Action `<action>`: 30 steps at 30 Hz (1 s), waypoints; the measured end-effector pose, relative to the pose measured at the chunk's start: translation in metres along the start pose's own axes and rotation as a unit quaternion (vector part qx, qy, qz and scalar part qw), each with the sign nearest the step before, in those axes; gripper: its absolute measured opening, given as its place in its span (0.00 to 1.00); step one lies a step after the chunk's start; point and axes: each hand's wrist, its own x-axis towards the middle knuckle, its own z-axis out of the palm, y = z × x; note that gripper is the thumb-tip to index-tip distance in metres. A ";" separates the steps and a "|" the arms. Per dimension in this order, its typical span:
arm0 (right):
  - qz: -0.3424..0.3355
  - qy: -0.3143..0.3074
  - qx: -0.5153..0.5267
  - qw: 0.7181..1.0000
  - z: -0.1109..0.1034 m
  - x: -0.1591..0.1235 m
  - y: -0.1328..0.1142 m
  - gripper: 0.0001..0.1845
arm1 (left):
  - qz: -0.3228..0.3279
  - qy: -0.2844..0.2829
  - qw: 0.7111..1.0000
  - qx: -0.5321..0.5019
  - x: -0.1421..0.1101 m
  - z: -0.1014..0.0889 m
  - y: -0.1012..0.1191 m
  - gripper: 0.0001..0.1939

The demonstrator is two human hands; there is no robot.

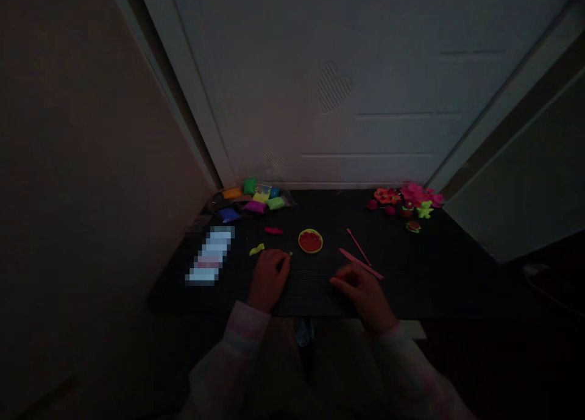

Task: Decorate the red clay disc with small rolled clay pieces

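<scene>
My left hand rests on the dark table, fingers curled and thumb against the index finger. A tiny green piece of clay shows right at those fingertips. My right hand is closed in a pinch near the front edge; what lies in it, perhaps a reddish bit, is too dark to make out. Between and beyond the hands sits a round yellow-rimmed piece with a red middle. A yellow lump of clay lies just past my left hand, with a pink-red lump farther back.
Beyond my right hand lie a pink flat knife-like tool and a thin pink stick tool. Bright clay packets are piled at the back left. A blurred-out light rectangle is at left. Several colourful small figures stand back right.
</scene>
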 end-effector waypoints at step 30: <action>-0.050 -0.013 -0.055 0.997 -0.002 0.000 -0.004 0.15 | 0.020 0.012 1.000 0.004 0.000 0.001 -0.002 0.07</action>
